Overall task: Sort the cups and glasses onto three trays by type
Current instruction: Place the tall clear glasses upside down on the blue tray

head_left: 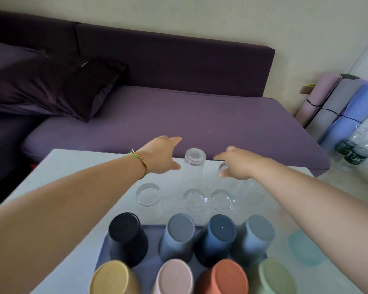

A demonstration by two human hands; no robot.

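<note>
Cups (180, 236), eight, matte and tapered, at six o'clock; one clear cylindrical glass (194, 159) at twelve; left hand (162, 155) fingers straight, right hand (238, 164) fingers unclear.

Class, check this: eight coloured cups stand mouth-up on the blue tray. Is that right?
No. The eight coloured cups stand upside down, bases up, on the blue tray; the head view shows it.

The bottles' labels (358, 155) are too blurred to read.

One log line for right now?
left hand open; right hand grip unclear; tall clear glass between them; coloured plastic cups on blue tray
</note>
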